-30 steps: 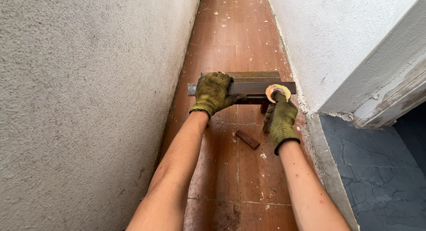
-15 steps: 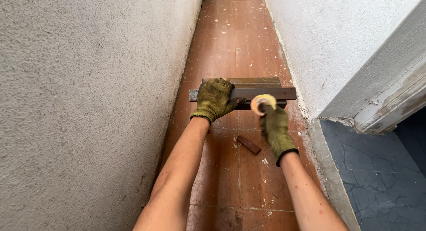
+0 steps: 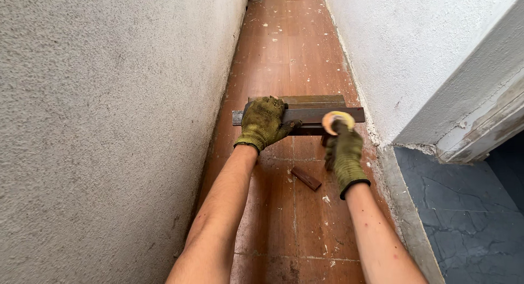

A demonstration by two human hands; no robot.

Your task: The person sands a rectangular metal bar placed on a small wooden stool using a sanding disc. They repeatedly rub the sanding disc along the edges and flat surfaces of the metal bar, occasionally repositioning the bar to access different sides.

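Walls [image 3: 109,126] of rough plaster close in on both sides of the narrow brown tiled floor [image 3: 289,60], so keep your elbows tucked and your weight centred over the work. Across that floor, almost wall to wall, lies the dark plank [image 3: 311,114]; your left hand [image 3: 263,122] is spread flat on it with fingers pressing down, not curled, and that steadying pressure looks worth holding. Your right hand [image 3: 343,153] is clenched around a yellowish round-headed tool [image 3: 337,120] at the plank's near edge; mind the small loose offcut [image 3: 306,178] just beside your wrist.

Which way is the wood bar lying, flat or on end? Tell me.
Flat: the bar lies across the floor, left hand pressing on it.
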